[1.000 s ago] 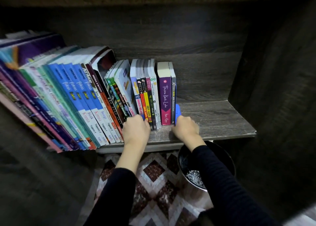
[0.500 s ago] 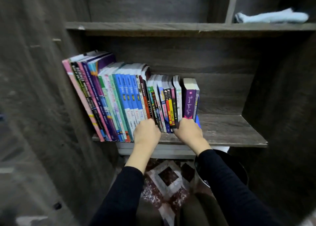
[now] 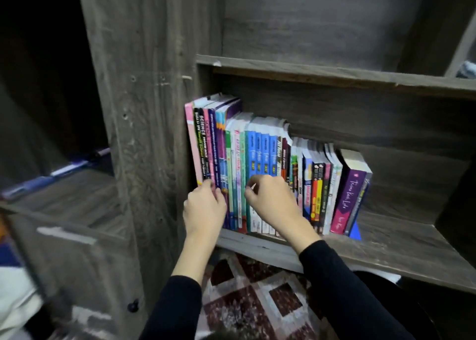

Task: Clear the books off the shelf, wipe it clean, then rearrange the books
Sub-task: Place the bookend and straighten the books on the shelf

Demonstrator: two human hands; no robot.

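A row of books [image 3: 260, 159] stands upright on a dark grey wooden shelf [image 3: 401, 247], from a tall pink book [image 3: 192, 143] at the left to a purple book [image 3: 347, 200] at the right. A blue bookend [image 3: 356, 232] leans against the purple book. My left hand [image 3: 204, 211] touches the lower spines of the leftmost tall books. My right hand [image 3: 273, 205], fingers curled, rests against the spines of the blue books [image 3: 262, 156] in the middle. Whether either hand grips a book is blurred.
A thick upright panel [image 3: 154, 133] bounds the books on the left; beyond it lies a lower shelf with pens [image 3: 69, 167]. Another shelf board [image 3: 334, 74] runs above. Below are a patterned rug [image 3: 257, 301] and a dark round bin [image 3: 381, 288].
Both hands have moved left along the row, from beside the purple book and small books to the tall and blue books. The books now stand straighter. The camera has swung left and back.
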